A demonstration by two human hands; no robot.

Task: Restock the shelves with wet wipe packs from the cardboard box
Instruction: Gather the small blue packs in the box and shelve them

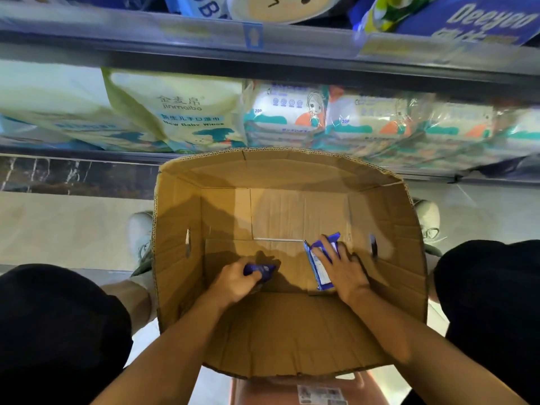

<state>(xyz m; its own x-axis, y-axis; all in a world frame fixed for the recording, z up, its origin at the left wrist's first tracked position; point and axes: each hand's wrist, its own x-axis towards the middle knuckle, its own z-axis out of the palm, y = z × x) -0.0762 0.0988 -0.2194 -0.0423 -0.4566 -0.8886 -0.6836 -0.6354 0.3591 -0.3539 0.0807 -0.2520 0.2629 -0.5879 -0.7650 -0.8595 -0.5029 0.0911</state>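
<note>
The open cardboard box (289, 258) sits on the floor between the person's knees, its far wall just short of the lowest shelf (87, 154). Inside the box, on its bare bottom, only two blue wet wipe packs show. The left pack (260, 269) lies near the box's near wall, left of centre, and the left hand (238, 283) grips it, fingers curled over its near end so that just the far tip shows. The right pack (321, 260) lies right of centre in the box, its white printed face up, and the right hand (344, 268) rests on it with fingers spread across its right edge; whether they pinch it I cannot tell. Both forearms reach down over the box's near wall. Beyond the box's far wall, the lowest shelf holds baby wipe bags (181, 112) and bundled wipe packs (344, 124).
</note>
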